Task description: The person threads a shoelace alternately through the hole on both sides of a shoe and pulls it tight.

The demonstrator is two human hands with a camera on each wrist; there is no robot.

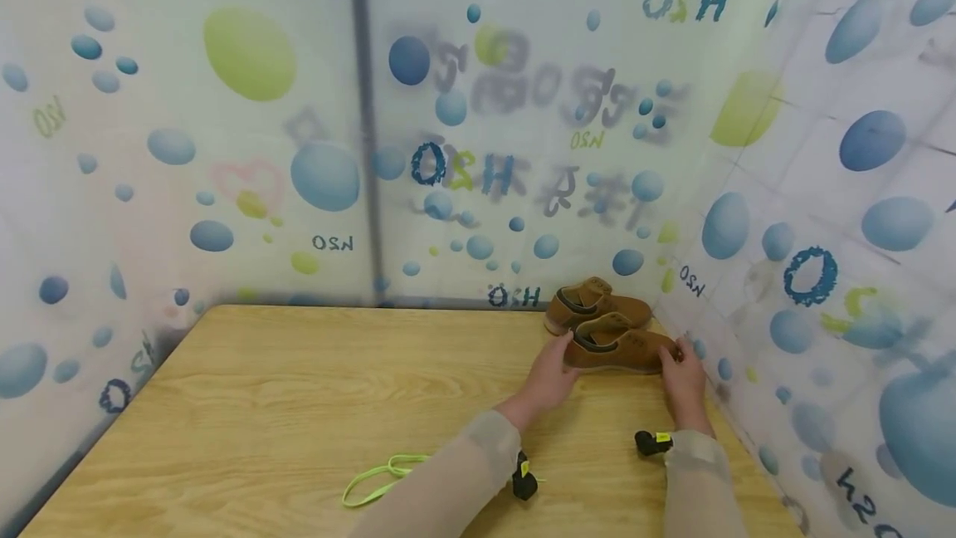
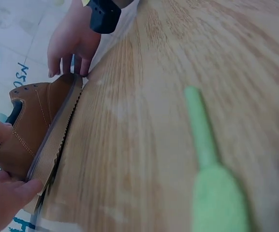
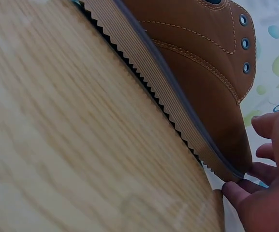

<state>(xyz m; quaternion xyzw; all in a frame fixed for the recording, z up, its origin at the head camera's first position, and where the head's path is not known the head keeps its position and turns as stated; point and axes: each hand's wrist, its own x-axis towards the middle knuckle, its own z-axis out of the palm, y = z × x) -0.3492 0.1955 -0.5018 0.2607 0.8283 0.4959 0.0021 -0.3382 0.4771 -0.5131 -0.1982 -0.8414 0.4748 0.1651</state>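
A brown lace-up shoe [image 1: 627, 353] with no lace in its eyelets stands at the far right of the table, its toe pointing right. My left hand [image 1: 545, 382] grips its heel, with the thumb low on the ridged sole [image 2: 52, 154] in the left wrist view. At the toe, my right hand [image 1: 683, 380] pinches the front, thumb against the sole edge and fingers partly hidden behind. The matching shoe [image 1: 631, 308] stands just behind, partly covered by the near one.
A wooden table [image 1: 299, 388] spans the view, bounded by a printed curtain [image 1: 478, 123] behind and at both sides. A yellow-green shoelace [image 1: 409, 457] lies near the front, partly under my left forearm. Black wrist cameras [image 1: 525, 484] sit at both cuffs.
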